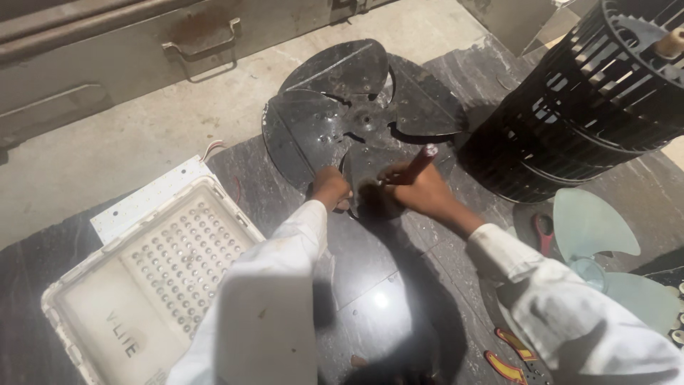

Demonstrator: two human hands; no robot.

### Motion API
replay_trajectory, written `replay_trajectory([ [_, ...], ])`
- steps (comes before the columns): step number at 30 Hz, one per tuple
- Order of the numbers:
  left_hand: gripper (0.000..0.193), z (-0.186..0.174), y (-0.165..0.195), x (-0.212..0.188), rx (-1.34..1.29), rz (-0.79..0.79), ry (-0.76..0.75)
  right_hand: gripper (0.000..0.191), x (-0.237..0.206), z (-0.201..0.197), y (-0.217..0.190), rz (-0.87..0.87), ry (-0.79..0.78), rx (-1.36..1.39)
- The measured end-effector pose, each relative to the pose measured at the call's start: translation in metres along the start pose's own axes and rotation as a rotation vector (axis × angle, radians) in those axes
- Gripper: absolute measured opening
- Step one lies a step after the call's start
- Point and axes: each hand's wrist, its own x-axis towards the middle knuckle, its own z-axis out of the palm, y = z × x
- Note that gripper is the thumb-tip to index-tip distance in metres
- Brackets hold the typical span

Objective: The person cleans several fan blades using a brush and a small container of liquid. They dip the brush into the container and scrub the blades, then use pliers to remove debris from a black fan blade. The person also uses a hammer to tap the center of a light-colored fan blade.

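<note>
Fan blade (356, 114), dark metal, lies flat on stone floor (385, 285). Left hand (330, 188) grip pinched shut on blade's near edge. Right hand (417, 191) grip closed round reddish-handled tool (419, 164), working end hidden. Risks: tool slipping toward left fingers; sharp blade edge cutting; blade skidding under push.

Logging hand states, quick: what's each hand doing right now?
Left hand: closed on the black fan blade edge.
Right hand: closed around a red-handled tool.
</note>
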Motion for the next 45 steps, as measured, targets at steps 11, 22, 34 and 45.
replay_trajectory([
  [11,0.015,-0.005,0.006,-0.002,0.178,0.013,0.013,0.047,-0.010,0.004,0.004,-0.020,0.086,0.162],
  [22,0.015,0.000,0.006,0.002,0.012,0.004,-0.008,0.052,-0.010,-0.015,0.012,-0.041,0.107,0.211],
  [34,0.029,0.002,0.000,-0.001,0.389,0.095,0.089,0.042,-0.013,-0.009,0.003,0.191,0.084,0.207],
  [45,0.021,-0.004,0.002,-0.004,0.247,0.000,0.043,0.036,-0.026,0.020,0.002,0.230,-0.014,0.244],
])
